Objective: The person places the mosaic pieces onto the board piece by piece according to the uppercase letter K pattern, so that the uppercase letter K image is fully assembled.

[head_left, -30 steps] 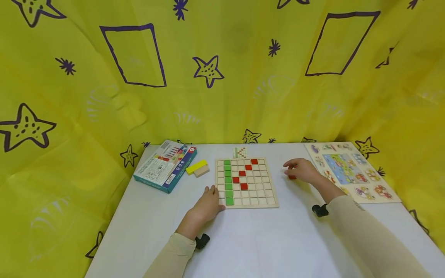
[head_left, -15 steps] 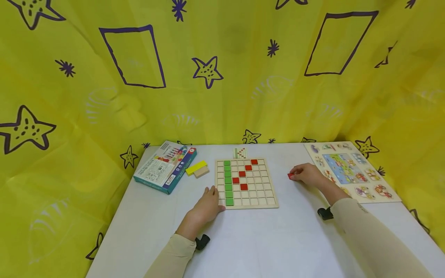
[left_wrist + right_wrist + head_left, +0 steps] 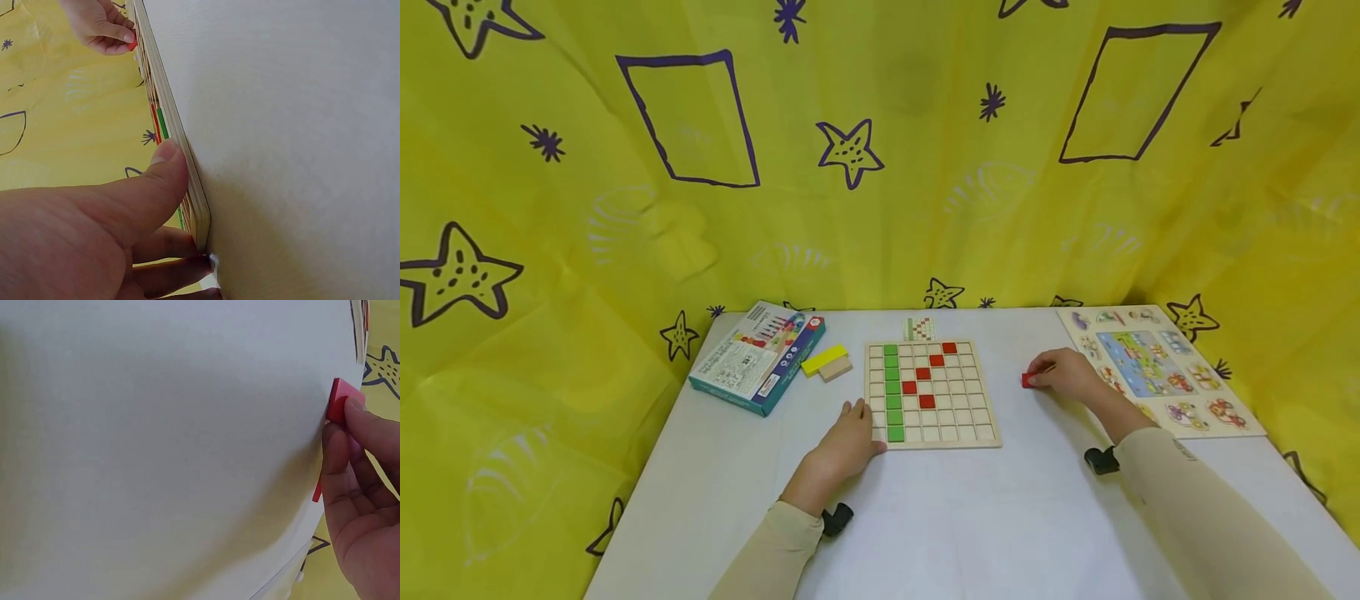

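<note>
A wooden grid board [image 3: 985, 437] lies mid-table with a column of green tiles [image 3: 891, 392] and a few red tiles [image 3: 926, 375] set in it. My left hand [image 3: 859, 423] rests at the board's near left corner. In the left wrist view its thumb [image 3: 164, 172] presses along the board's edge [image 3: 167, 103]. To the right of the board, my right hand [image 3: 1039, 376] pinches a red tile [image 3: 1027, 381] down at the table. In the right wrist view its fingertips [image 3: 356, 415] sit on the red tile [image 3: 340, 399]. A second bit of red shows under the hand.
A blue game box [image 3: 758, 357] lies at the far left, with a yellow block [image 3: 822, 359] and a plain wooden block [image 3: 837, 370] beside it. A small pattern card [image 3: 917, 328] sits behind the board. A picture puzzle board [image 3: 1157, 371] lies at the right edge. Yellow cloth surrounds the white table [image 3: 970, 517].
My right hand has shifted a little to the right and settled lower, its fingers closing on the red tile. The left hand and the board have stayed put.
</note>
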`<state>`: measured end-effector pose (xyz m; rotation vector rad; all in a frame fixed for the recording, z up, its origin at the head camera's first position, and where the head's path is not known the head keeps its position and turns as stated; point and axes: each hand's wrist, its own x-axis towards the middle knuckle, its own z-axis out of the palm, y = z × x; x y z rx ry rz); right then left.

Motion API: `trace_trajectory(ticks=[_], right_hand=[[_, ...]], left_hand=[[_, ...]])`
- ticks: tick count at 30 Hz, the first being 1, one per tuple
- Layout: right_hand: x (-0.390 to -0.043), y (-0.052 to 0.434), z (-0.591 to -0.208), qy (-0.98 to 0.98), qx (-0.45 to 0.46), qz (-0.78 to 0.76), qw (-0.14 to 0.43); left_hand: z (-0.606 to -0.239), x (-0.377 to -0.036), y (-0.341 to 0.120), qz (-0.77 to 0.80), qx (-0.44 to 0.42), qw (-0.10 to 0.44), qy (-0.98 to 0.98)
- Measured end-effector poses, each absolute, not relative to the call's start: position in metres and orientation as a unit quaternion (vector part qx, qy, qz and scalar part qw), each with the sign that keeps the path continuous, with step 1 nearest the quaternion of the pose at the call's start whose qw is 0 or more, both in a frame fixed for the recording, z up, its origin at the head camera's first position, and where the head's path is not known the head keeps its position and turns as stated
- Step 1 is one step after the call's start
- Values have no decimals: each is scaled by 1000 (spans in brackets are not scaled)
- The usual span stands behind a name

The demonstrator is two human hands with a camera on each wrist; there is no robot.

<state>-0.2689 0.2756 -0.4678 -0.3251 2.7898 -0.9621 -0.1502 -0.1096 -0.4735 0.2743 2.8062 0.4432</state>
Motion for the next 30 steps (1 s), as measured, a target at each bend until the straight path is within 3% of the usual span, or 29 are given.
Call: trace_trajectory(ticks=[6,17,30], right_hand=[[-269,266,-464,929,-125,-337,82],[-258,217,-457,891,-148,-408,136],[-238,165,-463,888,-170,-384,189]], left_hand=[[-472,-149,-110,149,100,141,974],[-472,-149,-109,154,97,142,973],[-475,-152,-109,147,92,149,973]])
